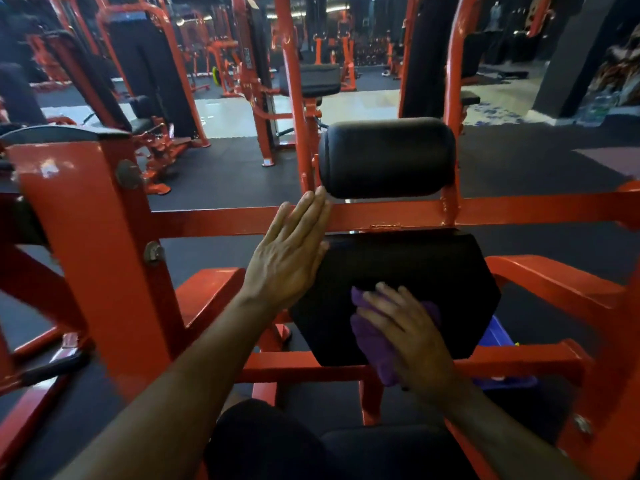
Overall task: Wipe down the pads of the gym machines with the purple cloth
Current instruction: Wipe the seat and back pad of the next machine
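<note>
Crumpled purple cloth (372, 336) pressed flat against the near left part of a black, angular padded seat cushion (415, 271), with a tail of fabric hanging over the cushion's near edge. Right hand (407, 327) spread on top of the cloth, fingers straight and slightly apart, palm down, nothing curled around the fabric. Left hand (289, 252) flat and open too, fingers together and straight, laid along the cushion's left side edge, fingertips reaching up near the lower left corner of a black cylindrical roller pad (386, 157); contact with the roller impossible to tell. Roller pad mounted crosswise above and beyond the seat cushion, carried on red-orange painted steel uprights. Horizontal red-orange steel crossbar (225, 221) between the two pads, running behind the left hand and on across the machine. Thick red-orange post with two round bolts (104, 244) to the left, sloped red-orange side rails flanking the cushion on both sides. Blue plastic object (497, 336) partly hidden below the cushion's right edge, kind unclear. Both bare forearms reaching in from the bottom, a dark-clothed knee between them. Black rubber floor (221, 178) underneath, more red-orange machines with black pads farther back, blurred.
</note>
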The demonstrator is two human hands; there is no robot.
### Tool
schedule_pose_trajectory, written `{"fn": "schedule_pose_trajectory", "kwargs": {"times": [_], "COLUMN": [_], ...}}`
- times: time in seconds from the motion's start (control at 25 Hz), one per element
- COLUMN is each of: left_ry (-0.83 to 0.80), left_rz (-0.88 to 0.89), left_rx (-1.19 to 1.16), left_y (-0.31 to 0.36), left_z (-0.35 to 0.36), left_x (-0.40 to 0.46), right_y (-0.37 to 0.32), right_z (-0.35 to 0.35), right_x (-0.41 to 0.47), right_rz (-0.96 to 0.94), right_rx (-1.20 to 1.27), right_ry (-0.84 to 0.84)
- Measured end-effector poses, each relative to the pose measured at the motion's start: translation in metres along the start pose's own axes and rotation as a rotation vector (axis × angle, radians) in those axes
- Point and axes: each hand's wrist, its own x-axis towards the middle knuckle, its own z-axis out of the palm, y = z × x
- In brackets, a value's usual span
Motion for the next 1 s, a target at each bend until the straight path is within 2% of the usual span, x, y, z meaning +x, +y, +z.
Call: {"fn": "schedule_pose_trajectory", "kwargs": {"times": [0.08, 0.2, 0.32, 0.4, 0.44, 0.52, 0.6, 0.64, 0.68, 0.8, 0.88, 1.0], "left_ry": [0.077, 0.215, 0.287, 0.293, 0.293, 0.309, 0.331, 0.343, 0.353, 0.341, 0.318, 0.352], "left_rz": [-0.148, -0.339, -0.457, -0.464, -0.449, -0.414, -0.389, -0.381, -0.377, -0.360, -0.371, -0.423], "left_rx": [0.002, 0.089, 0.157, 0.154, 0.152, 0.152, 0.153, 0.154, 0.152, 0.130, 0.132, 0.143], "left_y": [0.002, -0.016, -0.051, -0.069, -0.075, -0.083, -0.087, -0.087, -0.088, -0.090, -0.087, -0.085], "left_z": [-0.012, -0.043, -0.071, -0.077, -0.076, -0.073, -0.070, -0.069, -0.069, -0.070, -0.070, -0.071], "left_x": [-0.043, -0.084, -0.103, -0.112, -0.117, -0.122, -0.123, -0.123, -0.123, -0.125, -0.125, -0.122], "right_y": [0.003, 0.000, -0.016, -0.033, -0.045, -0.057, -0.038, -0.027, -0.019, -0.027, -0.038, -0.035], "right_z": [-0.021, -0.030, -0.014, 0.002, 0.012, 0.025, 0.015, 0.009, 0.002, 0.002, 0.012, 0.016], "right_x": [0.025, 0.081, 0.118, 0.114, 0.103, 0.078, 0.080, 0.089, 0.100, 0.118, 0.111, 0.106], "right_rz": [0.011, -0.088, 0.030, 0.095, 0.035, -0.202, -0.408, -0.431, -0.383, -0.043, -0.038, -0.257], "right_rx": [0.066, -0.027, -0.153, -0.204, -0.241, -0.281, -0.274, -0.270, -0.255, -0.161, -0.129, -0.162], "right_ry": [0.054, 0.047, -0.031, -0.071, -0.098, -0.195, -0.261, -0.248, -0.206, -0.091, -0.071, -0.144]}}
